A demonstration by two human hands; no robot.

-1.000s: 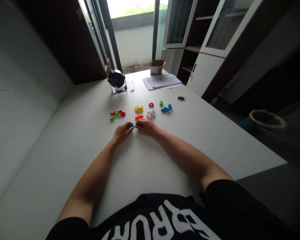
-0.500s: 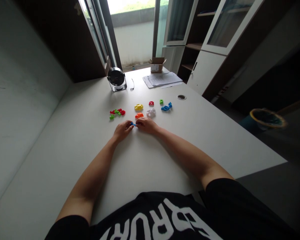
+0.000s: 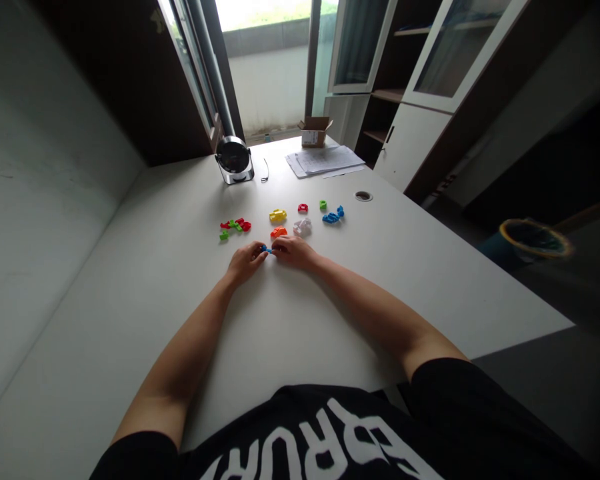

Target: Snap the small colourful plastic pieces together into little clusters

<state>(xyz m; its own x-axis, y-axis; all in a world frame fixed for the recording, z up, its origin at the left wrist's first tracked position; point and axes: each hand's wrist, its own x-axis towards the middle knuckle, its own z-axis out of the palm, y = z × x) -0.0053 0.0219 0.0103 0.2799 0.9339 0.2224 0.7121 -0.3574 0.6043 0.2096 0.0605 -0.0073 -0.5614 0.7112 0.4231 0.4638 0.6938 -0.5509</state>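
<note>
My left hand [image 3: 247, 261] and my right hand [image 3: 293, 251] meet over the table, both pinching a small blue plastic piece [image 3: 267, 249] between their fingertips. Most of that piece is hidden by the fingers, so its exact shape cannot be made out. Just beyond my fingers lies an orange piece [image 3: 279, 232], with a white piece [image 3: 303, 227] to its right and a yellow piece [image 3: 277, 215] behind it. Red and green pieces [image 3: 236, 225] lie together at the left. To the right are blue pieces [image 3: 333, 216], a small green piece [image 3: 323, 205] and a red piece [image 3: 303, 208].
A round black device on a metal stand [image 3: 233, 160] is at the back left of the white table [image 3: 300, 320]. Papers [image 3: 325, 161] and an open cardboard box [image 3: 315, 132] occupy the far end. A bin [image 3: 534, 239] stands on the floor at right.
Almost nothing differs. Both hands stay in place on the blue piece, and the whole view has shifted very slightly.
</note>
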